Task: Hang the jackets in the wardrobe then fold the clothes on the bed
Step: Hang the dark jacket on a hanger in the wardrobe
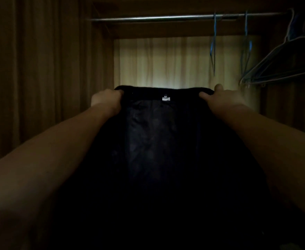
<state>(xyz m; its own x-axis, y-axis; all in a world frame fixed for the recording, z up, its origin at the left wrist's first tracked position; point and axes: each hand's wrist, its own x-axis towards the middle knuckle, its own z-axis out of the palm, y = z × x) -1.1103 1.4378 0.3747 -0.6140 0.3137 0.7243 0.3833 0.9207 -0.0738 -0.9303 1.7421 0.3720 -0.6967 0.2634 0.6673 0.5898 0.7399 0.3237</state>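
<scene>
Black jacket (153, 141) hangs spread, lining toward the camera — left hand (106, 100) and right hand (222, 99), well apart, each clamp a shoulder edge, probably keeping it open for hanging on the rail (166, 17) above them.

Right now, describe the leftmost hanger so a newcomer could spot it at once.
Find the metal rail across the top of the wardrobe. Right of its middle, the leftmost hanger hangs edge-on, thin and blue, beside the bare stretch of rail. Its blue neighbour hangs further right, and the pale hangers bunch at the far right.
</scene>
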